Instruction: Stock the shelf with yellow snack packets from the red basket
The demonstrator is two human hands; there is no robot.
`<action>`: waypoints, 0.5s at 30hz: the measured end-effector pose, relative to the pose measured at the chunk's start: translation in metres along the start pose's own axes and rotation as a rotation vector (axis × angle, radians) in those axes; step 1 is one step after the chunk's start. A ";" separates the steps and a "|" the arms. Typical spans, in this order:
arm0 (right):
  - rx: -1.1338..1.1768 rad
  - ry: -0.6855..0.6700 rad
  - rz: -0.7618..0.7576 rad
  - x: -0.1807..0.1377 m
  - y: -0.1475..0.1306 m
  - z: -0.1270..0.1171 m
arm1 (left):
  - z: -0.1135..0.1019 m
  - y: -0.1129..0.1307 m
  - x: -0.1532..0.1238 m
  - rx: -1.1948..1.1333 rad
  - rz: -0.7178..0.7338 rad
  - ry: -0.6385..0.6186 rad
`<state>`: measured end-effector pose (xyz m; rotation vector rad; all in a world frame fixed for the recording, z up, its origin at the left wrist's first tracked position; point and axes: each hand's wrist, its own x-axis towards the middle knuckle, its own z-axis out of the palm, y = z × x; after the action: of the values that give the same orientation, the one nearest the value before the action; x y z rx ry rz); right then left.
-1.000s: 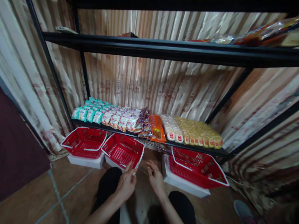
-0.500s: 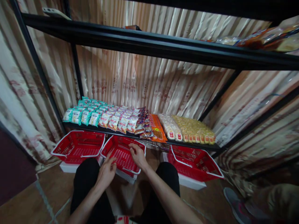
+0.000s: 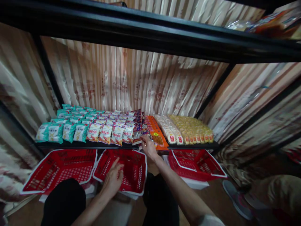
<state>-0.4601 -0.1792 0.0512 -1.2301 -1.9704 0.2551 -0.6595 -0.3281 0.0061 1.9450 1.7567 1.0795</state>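
Observation:
My right hand [image 3: 148, 147] is at the shelf's front edge, its fingers closed on the near end of a dark purple snack packet [image 3: 137, 125]. Part of that packet's edge is hidden by the fingers. Just right of it lie orange snack bags [image 3: 155, 128]. My left hand [image 3: 113, 178] hovers over the middle red basket [image 3: 134, 171], fingers stretched out and holding nothing. No goods show inside that basket. White snack bags with striped tops [image 3: 105, 133] stand in rows left of the dark packets.
Teal snack bags [image 3: 55, 131] fill the shelf's left end; white-wrapped rolls [image 3: 168, 128] and yellow packs [image 3: 192, 128] fill its right. Red baskets stand at left [image 3: 63, 171] and right [image 3: 199, 166]. A black shelf beam [image 3: 141, 34] crosses overhead. Another person's shoe [image 3: 237, 199] is at right.
My right hand has moved from above the middle basket up and forward to the dark packets. My left hand stays over the basket. The view has moved closer to the shelf.

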 end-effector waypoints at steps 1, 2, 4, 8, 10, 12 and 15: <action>-0.044 -0.016 0.008 0.011 0.007 -0.003 | 0.006 0.002 0.004 -0.011 0.021 -0.005; -0.089 -0.035 0.026 0.022 0.013 -0.005 | 0.011 0.004 0.008 -0.020 0.039 -0.007; -0.166 -0.068 0.084 0.043 0.023 -0.007 | 0.022 0.006 0.015 -0.037 0.062 -0.007; -0.247 -0.081 0.156 0.078 0.035 -0.005 | 0.038 0.007 0.027 -0.058 0.071 0.008; -0.280 -0.097 0.154 0.091 0.038 -0.003 | 0.043 0.008 0.033 -0.055 0.069 0.012; -0.316 -0.127 0.128 0.102 0.038 0.000 | 0.046 0.010 0.038 -0.047 0.062 0.013; -0.383 -0.192 0.068 0.118 0.035 0.004 | 0.050 0.017 0.046 -0.046 0.047 0.032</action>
<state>-0.4654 -0.0626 0.0896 -1.5656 -2.2142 0.0281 -0.6139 -0.2747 -0.0016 1.9609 1.6946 1.1627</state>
